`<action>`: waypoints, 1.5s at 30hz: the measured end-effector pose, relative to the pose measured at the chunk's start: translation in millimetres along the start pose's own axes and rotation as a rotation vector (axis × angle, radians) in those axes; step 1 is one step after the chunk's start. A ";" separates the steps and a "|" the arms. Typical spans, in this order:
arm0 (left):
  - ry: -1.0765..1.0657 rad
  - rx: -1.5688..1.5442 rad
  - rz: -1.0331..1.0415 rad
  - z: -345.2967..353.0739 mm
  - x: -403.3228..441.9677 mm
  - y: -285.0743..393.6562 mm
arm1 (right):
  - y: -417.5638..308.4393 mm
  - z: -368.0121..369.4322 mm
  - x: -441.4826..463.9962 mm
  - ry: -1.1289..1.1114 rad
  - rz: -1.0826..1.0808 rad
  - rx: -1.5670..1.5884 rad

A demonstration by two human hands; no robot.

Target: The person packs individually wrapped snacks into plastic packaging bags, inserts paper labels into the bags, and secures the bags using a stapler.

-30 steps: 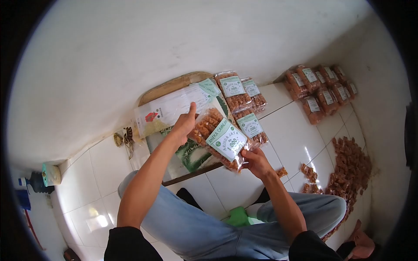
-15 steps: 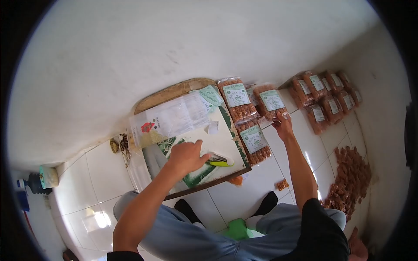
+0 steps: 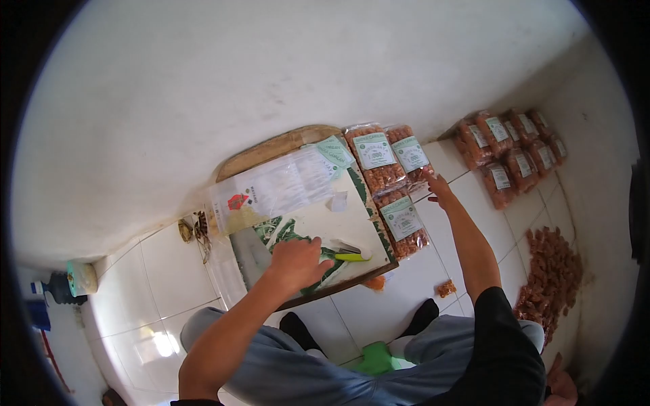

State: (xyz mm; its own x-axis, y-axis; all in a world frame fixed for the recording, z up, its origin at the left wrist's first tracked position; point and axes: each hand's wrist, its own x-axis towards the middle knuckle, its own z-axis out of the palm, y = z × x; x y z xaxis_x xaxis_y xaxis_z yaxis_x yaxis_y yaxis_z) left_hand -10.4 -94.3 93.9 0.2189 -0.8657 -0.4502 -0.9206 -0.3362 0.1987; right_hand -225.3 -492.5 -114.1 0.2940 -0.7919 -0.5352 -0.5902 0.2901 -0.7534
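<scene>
My right hand (image 3: 438, 189) is at the lower right corner of a clear packet of brown snacks (image 3: 408, 153) with a pale green label; its fingers are apart. That packet lies beside another labelled snack packet (image 3: 374, 157), with a third packet (image 3: 402, 222) below them along the board's right side. My left hand (image 3: 296, 262) hovers over the low board table (image 3: 359, 196), thumb spread and nothing visible in it. Close to its thumb lies a tool with a lime-green handle (image 3: 352, 257). Clear plastic bags (image 3: 271, 193) and green paper labels (image 3: 332, 155) lie on the board's far part.
Several finished packets (image 3: 514, 152) are stacked in the right corner. A heap of loose small brown packs (image 3: 550, 281) spreads on the tiled floor, and one small pack (image 3: 445, 288) lies near my foot. A green object (image 3: 376, 358) is between my legs. The wall rises behind the board.
The packet at my right hand has moved slightly left and down, in line beside the other packet. My right hand's fingers have come apart at its corner. The view has shifted a little.
</scene>
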 end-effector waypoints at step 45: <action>0.097 -0.002 0.145 11.1 -77.7 51.4 | -130.9 239.4 -126.9 0.256 -0.590 -0.384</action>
State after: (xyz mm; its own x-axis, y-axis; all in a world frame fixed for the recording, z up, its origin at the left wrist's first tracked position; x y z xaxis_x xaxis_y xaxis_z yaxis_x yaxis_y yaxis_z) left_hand -78.4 -40.2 129.4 0.1147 -0.9369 -0.3304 -0.9442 -0.2062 0.2569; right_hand -5.4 -301.3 -39.0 0.4868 -0.8716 0.0577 -0.6233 -0.3929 -0.6761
